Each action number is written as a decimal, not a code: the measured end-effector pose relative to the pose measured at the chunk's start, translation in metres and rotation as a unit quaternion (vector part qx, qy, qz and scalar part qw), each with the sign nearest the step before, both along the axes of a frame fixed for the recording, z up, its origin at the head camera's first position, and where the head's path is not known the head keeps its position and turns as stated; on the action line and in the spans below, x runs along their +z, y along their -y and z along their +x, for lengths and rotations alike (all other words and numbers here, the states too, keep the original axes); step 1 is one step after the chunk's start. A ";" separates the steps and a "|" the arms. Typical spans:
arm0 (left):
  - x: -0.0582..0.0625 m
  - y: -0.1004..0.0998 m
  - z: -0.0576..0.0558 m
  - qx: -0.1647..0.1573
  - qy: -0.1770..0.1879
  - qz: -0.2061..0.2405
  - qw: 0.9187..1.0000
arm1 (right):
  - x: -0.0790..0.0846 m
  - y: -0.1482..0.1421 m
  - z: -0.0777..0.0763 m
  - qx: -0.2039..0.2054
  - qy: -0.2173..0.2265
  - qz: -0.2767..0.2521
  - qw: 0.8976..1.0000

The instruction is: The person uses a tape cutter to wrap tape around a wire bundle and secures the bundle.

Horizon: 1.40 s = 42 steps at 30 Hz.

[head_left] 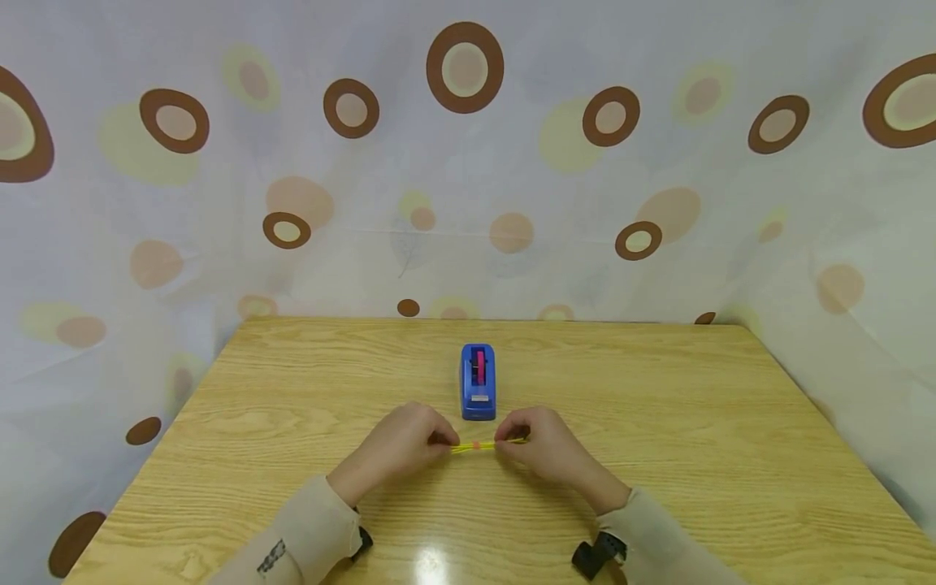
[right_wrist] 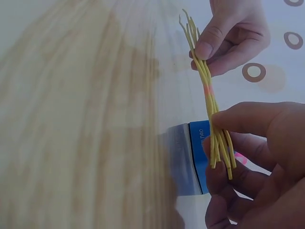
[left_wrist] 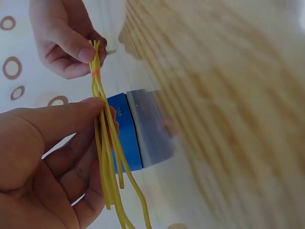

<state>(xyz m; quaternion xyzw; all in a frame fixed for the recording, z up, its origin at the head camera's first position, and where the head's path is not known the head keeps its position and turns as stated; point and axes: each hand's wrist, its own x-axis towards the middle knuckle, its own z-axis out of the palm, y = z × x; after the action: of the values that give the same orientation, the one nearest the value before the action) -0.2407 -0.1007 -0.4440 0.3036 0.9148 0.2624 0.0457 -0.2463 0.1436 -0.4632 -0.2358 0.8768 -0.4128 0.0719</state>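
Between the two hands a bundle of thin yellow wires (head_left: pixel 488 446) stretches sideways over the table, with a band of pink-orange tape (left_wrist: pixel 96 73) around its middle. My left hand (head_left: pixel 411 439) pinches it on the left of the band between thumb and fingers. On the band's other side, my right hand (head_left: pixel 547 445) pinches the bundle in the same way. Loose wire ends spread out past the left fingers in the left wrist view; shorter ends (right_wrist: pixel 229 172) stick out past the right fingers. Just behind the hands stands a blue tape dispenser (head_left: pixel 478 413).
A roll of pink tape (head_left: pixel 480 366) sits in the dispenser. The wood-grain table (head_left: pixel 658 390) extends on both sides of the hands. A pale curtain (head_left: pixel 409 179) with brown rings hangs around its back and sides.
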 end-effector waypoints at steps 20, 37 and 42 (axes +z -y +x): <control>-0.006 -0.002 -0.003 -0.032 -0.006 -0.042 0.999 | -0.005 0.000 0.001 0.013 -0.036 0.075 0.996; -0.005 0.001 -0.002 -0.013 0.012 -0.024 1.000 | -0.003 -0.002 -0.002 0.024 0.000 0.052 0.998; -0.006 0.002 -0.003 -0.010 -0.006 -0.009 1.000 | 0.000 -0.003 -0.005 0.017 0.002 0.034 0.999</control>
<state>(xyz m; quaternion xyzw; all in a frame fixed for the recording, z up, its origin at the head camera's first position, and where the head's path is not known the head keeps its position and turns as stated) -0.2441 -0.1026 -0.4497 0.3138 0.9144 0.2517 0.0455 -0.2512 0.1466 -0.4632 -0.2471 0.8859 -0.3825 0.0889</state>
